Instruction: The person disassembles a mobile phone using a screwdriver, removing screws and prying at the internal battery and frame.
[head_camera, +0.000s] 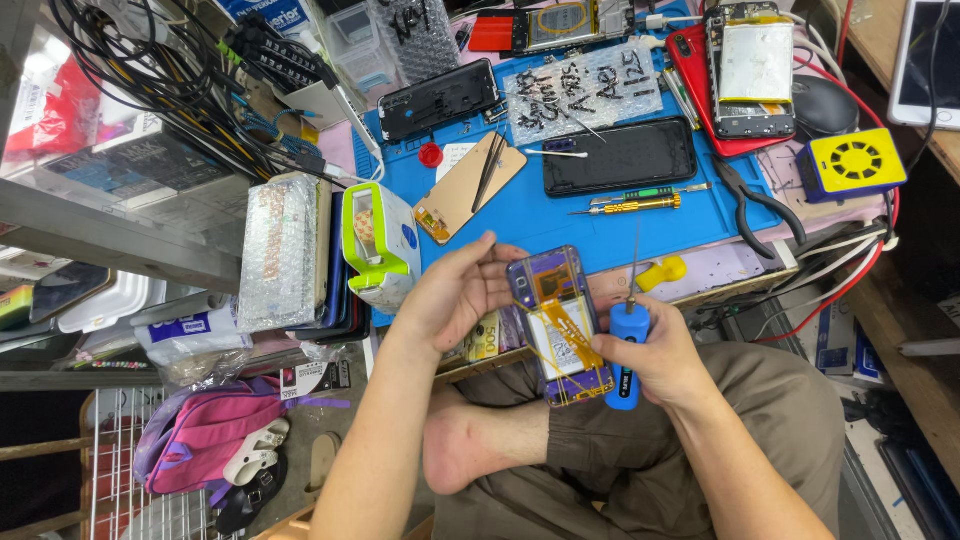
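1. Two bare hands are working over the person's lap, just in front of the blue mat (560, 225) that is covering the workbench.
2. The left hand (455, 292) is gripping the top end of an opened phone (558, 325), fingers curled around its upper edge and thumb lying along its left side.
3. The phone is lying back-side up, tilted slightly, with its cover off; a pale battery and an orange ribbon cable are showing inside the purple frame.
4. The right hand (655, 360) is closing around a blue-handled screwdriver (627, 345) while also steadying the phone's lower right edge with its fingers.
5. The screwdriver is standing nearly upright, its thin metal shaft pointing away from the person, beside the phone and not touching the open parts.
6. On the mat, a black phone screen (620, 157) is lying flat, with a yellow-handled screwdriver (632, 204) just below it and black pliers (757, 200) to its right.
7. A green-and-white tape dispenser (378, 240) is sitting near the left hand, at the mat's left edge.
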